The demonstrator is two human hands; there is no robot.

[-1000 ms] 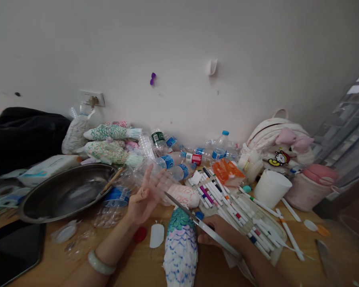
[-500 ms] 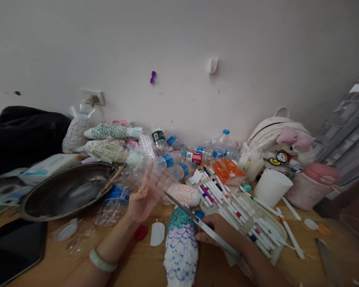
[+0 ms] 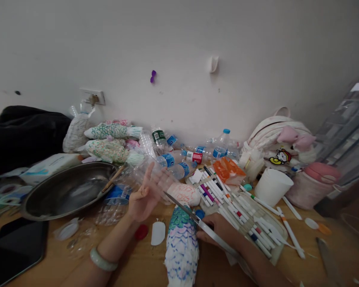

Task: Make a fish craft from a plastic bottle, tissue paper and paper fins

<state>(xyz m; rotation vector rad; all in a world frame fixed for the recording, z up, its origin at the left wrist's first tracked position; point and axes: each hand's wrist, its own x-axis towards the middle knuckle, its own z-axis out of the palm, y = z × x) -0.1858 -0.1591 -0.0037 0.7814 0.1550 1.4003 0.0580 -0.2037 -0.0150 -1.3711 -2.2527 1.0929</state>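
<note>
My left hand (image 3: 143, 201) is raised at the middle, palm towards me, thumb up and fingers curved behind a clear plastic piece (image 3: 139, 170), apparently from a bottle. The fingers show blurred through it. My right hand (image 3: 214, 229) grips a knife (image 3: 211, 233) with a thin dark blade and a long pale handle. Its tip points up and left, close to the left fingers. Below the blade lies a white fish-shaped craft (image 3: 182, 249), painted with green, purple and blue scales. An orange-marked white craft (image 3: 184, 194) lies just behind it.
A dark metal basin (image 3: 60, 199) and a phone (image 3: 18, 251) are on the left. Markers fill a tray (image 3: 277, 255) on the right, near a white cup (image 3: 273, 187). Several plastic bottles (image 3: 221, 147) and painted fish (image 3: 112, 131) line the wall. Another blade (image 3: 327, 257) lies far right.
</note>
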